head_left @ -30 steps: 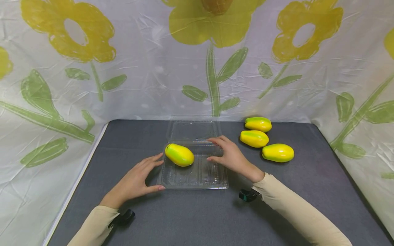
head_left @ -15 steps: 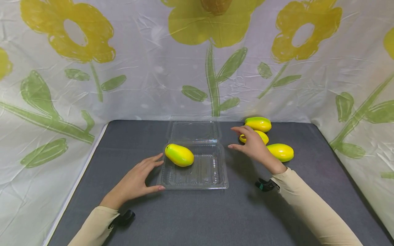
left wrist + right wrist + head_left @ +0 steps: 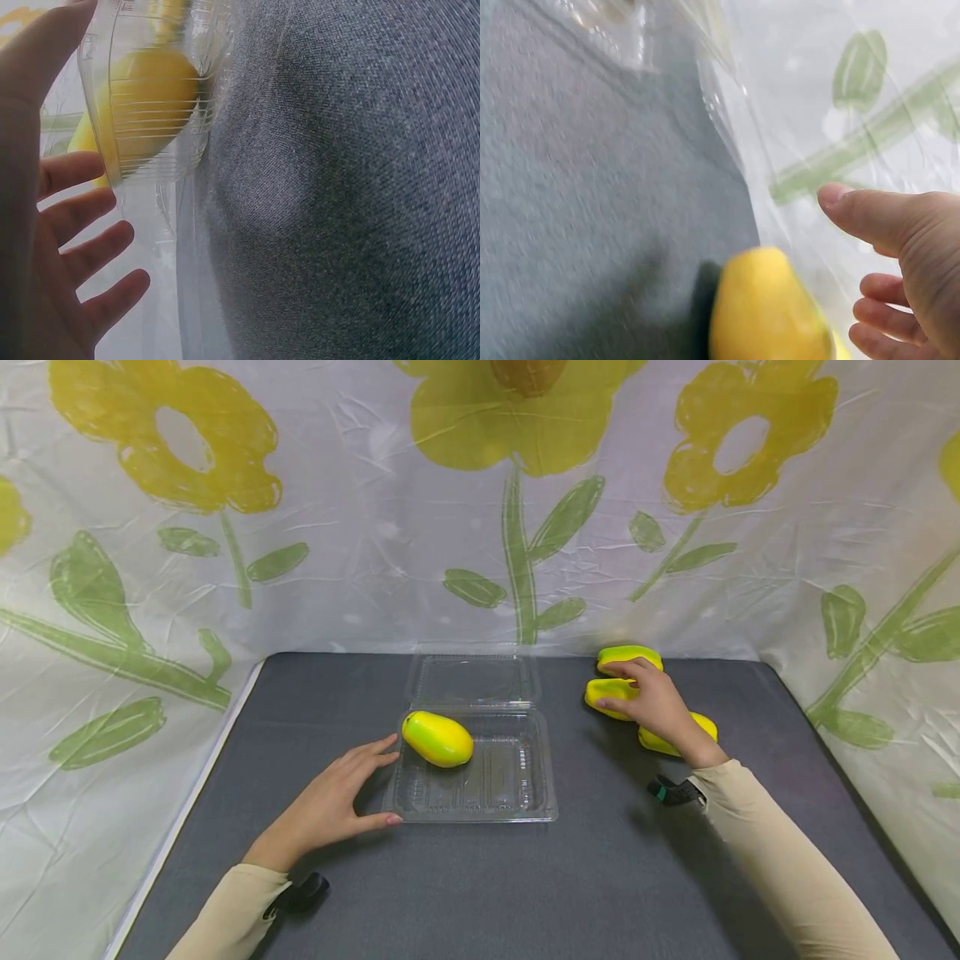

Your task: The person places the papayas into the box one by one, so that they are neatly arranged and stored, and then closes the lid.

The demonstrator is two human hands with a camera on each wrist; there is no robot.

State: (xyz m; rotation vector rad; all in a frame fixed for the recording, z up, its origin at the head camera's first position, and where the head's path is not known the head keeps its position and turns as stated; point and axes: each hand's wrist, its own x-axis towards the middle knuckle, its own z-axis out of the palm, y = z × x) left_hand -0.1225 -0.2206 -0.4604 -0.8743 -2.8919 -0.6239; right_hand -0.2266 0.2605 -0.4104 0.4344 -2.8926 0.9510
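Note:
A clear plastic clamshell box (image 3: 501, 777) lies with its lid (image 3: 474, 679) folded back. One yellow-green papaya (image 3: 437, 739) sits in the left part of its base, also visible through the ribbed wall in the left wrist view. My left hand (image 3: 322, 814) stays at the box's left side, fingers and thumb spread along the rim. Over at the right, my right hand (image 3: 658, 702) hovers above the middle papaya (image 3: 609, 699), thumb and fingers apart. The right wrist view shows that hand (image 3: 922, 255) beside a papaya (image 3: 761, 311), holding nothing.
Behind the right hand lies another papaya (image 3: 628, 654), near the table's back edge. A further papaya (image 3: 707, 727) is partly covered by that hand. The dark grey table (image 3: 465, 893) meets a flower-printed curtain (image 3: 360, 543) at the back and sides.
My right hand has moved right from over the box to the papayas, now covering parts of them. The left hand, the box and the papaya in it have stayed put.

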